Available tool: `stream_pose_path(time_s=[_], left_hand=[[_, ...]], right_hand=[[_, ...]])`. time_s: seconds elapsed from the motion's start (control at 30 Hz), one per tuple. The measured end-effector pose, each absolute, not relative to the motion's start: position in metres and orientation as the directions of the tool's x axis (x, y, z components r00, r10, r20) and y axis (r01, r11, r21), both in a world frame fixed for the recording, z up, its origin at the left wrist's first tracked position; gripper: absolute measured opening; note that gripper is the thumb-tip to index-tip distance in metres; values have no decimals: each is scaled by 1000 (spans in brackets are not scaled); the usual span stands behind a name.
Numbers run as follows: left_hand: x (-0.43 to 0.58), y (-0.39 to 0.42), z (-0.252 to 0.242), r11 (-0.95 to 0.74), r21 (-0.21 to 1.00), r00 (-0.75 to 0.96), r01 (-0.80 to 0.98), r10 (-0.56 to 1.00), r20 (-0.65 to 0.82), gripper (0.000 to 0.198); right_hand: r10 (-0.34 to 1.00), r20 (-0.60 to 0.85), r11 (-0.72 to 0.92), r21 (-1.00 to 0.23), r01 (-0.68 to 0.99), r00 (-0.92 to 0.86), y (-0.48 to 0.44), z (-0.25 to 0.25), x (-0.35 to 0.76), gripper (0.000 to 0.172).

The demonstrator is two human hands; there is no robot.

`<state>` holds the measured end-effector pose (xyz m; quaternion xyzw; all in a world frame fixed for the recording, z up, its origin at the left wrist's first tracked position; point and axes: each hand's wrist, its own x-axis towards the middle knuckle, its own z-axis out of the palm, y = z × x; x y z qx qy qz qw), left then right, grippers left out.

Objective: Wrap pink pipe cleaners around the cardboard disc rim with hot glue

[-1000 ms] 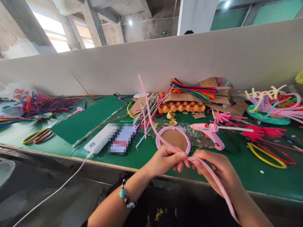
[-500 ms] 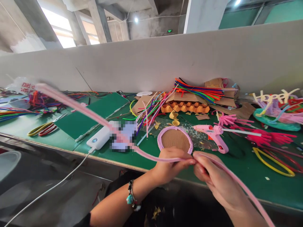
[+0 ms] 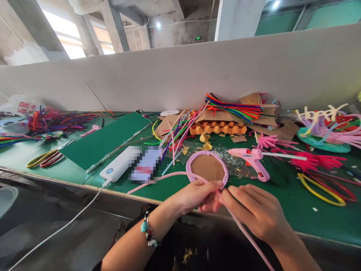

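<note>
A brown cardboard disc [image 3: 207, 168] rimmed with a pink fuzzy stem lies at the green table's front edge. My left hand [image 3: 194, 195] pinches a long pink pipe cleaner [image 3: 158, 177] at the disc's near rim; one end lies leftward on the table. My right hand [image 3: 254, 210] pinches the same stem right beside the left fingers, and its other end runs down past my right wrist.
A pink glue gun [image 3: 252, 157] lies right of the disc. A white power bank [image 3: 120, 165] with a cable and a blurred phone sit to the left. Piles of coloured pipe cleaners [image 3: 234, 107], an orange egg tray [image 3: 217, 128], scissors [image 3: 42, 159] and a white wall behind.
The stem's free left end, raised across the view half a second ago, has dropped onto the table. Both hands stay pinched together at the disc's near rim.
</note>
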<state>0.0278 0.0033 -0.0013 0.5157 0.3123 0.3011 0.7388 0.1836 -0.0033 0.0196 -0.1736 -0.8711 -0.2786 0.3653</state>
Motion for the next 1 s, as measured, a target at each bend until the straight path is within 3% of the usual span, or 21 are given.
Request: stream_pose_path(time_s=[0.1,0.17,0.3,0.4,0.47,0.5,0.57,0.6,0.67,0.7,0.73,0.8,0.87,0.9,1.0], left_hand=[[24,1,1,240,962,639,-132,762,-102,53],[24,0,0,155,979,618,-132,785,-41,52],[24,-4,-2,-109,993,543,-48,831,117,51],[24,-6,-3,-322,945,521,56,817,247,53],[23,-6,-2,-536,835,526,125,750,402,55],[22,-6,-1,-649,741,523,169,697,491,55],[22,-4,-1,-808,522,510,274,582,633,55],[22,-2,-1,-841,434,504,322,540,674,55],[21,0,-2,-847,381,482,371,526,700,57],[21,0,-2,-825,433,459,362,562,688,58],[21,1,-3,-781,532,438,327,624,647,59],[20,1,-6,-582,794,468,175,759,453,64],[19,0,-8,-236,972,623,7,761,180,72],[18,0,-9,-57,998,703,-38,708,67,75],[19,-1,-9,313,948,811,-53,567,-142,74]], right_hand=[[116,766,801,305,516,-632,-2,15,184,19],[176,798,844,179,505,-577,-1,10,183,18],[401,801,883,-208,421,-444,-5,6,176,24],[709,633,705,-643,298,-312,-13,5,169,31],[894,366,412,-898,154,-257,-18,4,163,38],[937,236,266,-960,85,-259,-20,3,161,39],[955,90,97,-995,9,-281,-21,2,158,38],[953,82,91,-996,15,-290,-21,2,157,38],[931,224,263,-959,106,-288,-18,4,159,38],[884,363,423,-890,171,-295,-16,6,161,38],[794,518,596,-767,240,-317,-15,7,163,37],[514,762,849,-386,360,-394,-11,10,169,32],[256,831,898,-15,441,-493,-10,12,175,25],[171,825,876,123,467,-539,-9,13,178,22],[47,775,798,350,490,-631,-10,14,184,18]])
